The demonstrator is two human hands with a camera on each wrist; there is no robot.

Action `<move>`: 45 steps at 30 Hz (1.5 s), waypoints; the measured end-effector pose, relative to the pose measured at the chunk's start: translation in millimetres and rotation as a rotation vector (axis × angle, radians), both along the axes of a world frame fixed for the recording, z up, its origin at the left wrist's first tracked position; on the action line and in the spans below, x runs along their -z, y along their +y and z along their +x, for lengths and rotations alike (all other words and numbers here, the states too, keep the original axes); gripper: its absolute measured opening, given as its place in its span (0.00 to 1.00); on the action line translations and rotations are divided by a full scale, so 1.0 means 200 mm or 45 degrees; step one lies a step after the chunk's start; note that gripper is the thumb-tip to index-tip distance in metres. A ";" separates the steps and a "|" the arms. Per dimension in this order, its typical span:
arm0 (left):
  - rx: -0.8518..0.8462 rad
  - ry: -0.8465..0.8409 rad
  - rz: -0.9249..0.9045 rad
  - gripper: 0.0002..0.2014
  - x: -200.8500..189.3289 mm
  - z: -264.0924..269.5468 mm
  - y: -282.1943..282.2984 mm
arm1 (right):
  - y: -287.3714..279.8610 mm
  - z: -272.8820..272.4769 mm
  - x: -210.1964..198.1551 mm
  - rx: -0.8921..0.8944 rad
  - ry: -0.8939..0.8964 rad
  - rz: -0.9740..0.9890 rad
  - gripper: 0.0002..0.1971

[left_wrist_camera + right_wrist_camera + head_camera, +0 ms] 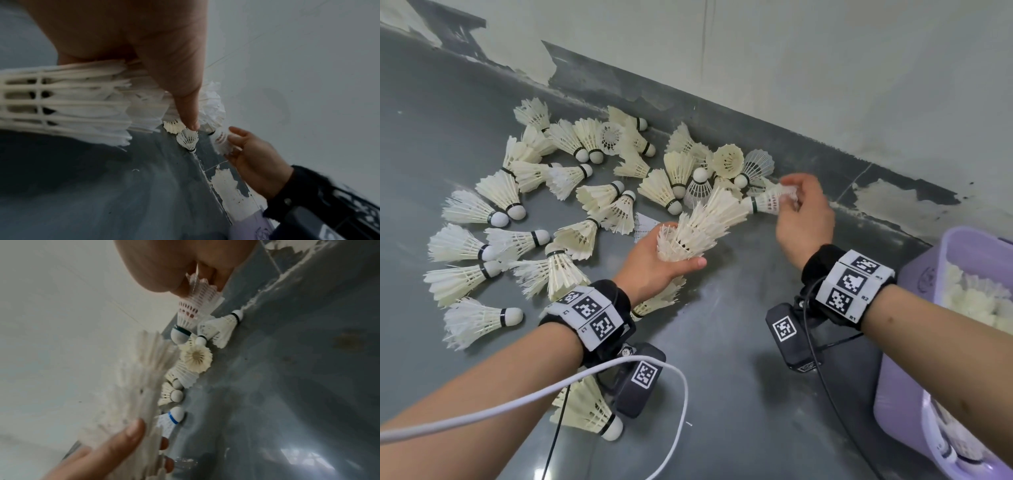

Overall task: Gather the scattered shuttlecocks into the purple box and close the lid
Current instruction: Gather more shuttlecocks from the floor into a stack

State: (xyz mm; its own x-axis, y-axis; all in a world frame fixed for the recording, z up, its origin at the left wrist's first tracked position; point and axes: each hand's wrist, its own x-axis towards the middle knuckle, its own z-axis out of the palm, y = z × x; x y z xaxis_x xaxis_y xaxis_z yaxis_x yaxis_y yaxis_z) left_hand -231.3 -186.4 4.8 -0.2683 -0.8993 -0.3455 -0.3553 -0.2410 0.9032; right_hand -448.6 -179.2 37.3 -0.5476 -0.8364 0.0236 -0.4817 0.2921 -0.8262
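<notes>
My left hand [667,260] grips a nested stack of feather shuttlecocks [698,228] that points up and right; the same stack of shuttlecocks [82,100] fills the left wrist view. My right hand [796,202] pinches the skirt of one white shuttlecock [770,200], whose cork tip sits at the open end of the stack. That shuttlecock [191,311] shows in the right wrist view, cork down. Several loose shuttlecocks [544,212] lie scattered on the grey floor. The purple box [914,359] stands open at the right, holding several shuttlecocks.
A peeling white wall [825,68] runs diagonally behind the pile, with shuttlecocks against its base. One shuttlecock [592,411] lies under my left forearm. A white cable [585,373] and a black cable [835,418] trail from the wrist cameras.
</notes>
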 end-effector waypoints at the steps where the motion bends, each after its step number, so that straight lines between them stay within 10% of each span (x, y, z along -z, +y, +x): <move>1: 0.012 -0.018 -0.002 0.30 0.01 0.00 0.00 | 0.00 0.01 -0.03 0.003 -0.010 -0.067 0.14; 20: 0.066 0.021 0.082 0.28 -0.04 0.04 0.04 | 0.07 0.22 -0.21 -0.874 0.163 -0.118 0.16; 28: -0.218 0.204 0.007 0.29 -0.06 0.20 -0.05 | -0.04 0.27 -0.15 -0.494 0.189 -0.329 0.21; 34: -0.349 0.219 -0.016 0.33 -0.01 0.33 -0.07 | -0.10 0.36 0.08 -0.643 0.269 0.255 0.22; 45: -0.352 0.208 -0.078 0.28 0.01 0.40 -0.09 | -0.19 0.67 0.21 -1.252 0.883 0.537 0.23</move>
